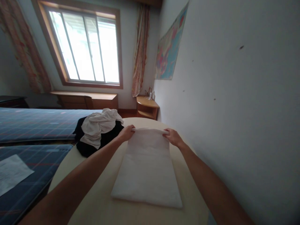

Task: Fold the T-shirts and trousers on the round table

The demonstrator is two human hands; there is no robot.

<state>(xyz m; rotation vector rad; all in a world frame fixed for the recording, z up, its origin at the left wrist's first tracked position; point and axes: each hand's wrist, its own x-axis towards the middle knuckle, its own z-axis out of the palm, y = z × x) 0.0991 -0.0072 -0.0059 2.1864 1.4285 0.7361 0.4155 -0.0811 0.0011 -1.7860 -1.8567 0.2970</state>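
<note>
Head view: I look down over a cream table [100, 195] with both my arms stretched out across it.
Left curtain [28, 47]: patterned, hanging at the far left beside the window [91, 50], which is bright and wood-framed.
Mattresses: two plaid ones beside the table, a far one [42, 125] and a near one [50, 161], with a narrow dark gap between them.
Paper [14, 173]: a pale sheet lying on the near mattress, cut off by my view's left edge.
Desk [105, 100]: wooden, below the window, beyond the far mattress.
Pile: black clothes [86, 150] with a crumpled whitish garment [99, 123] on top, taking up the table's far left part, just beside my left hand; my forearm passes close in front.
Left hand [127, 132]: closed, fingers and thumb pinching the cloth's far left corner.
Cloth [148, 168]: white, folded into a long panel on the table between my arms, its near end flat, its far edge drawn between my hands.
Right curtain [140, 50]: gathered, above a corner shelf [147, 102] bearing small items too blurred to name.
Right hand [172, 137]: closed likewise, pinching the far right corner.
Map [171, 47]: colourful, on the wall [234, 131], which bounds my right side, close along the table.
</note>
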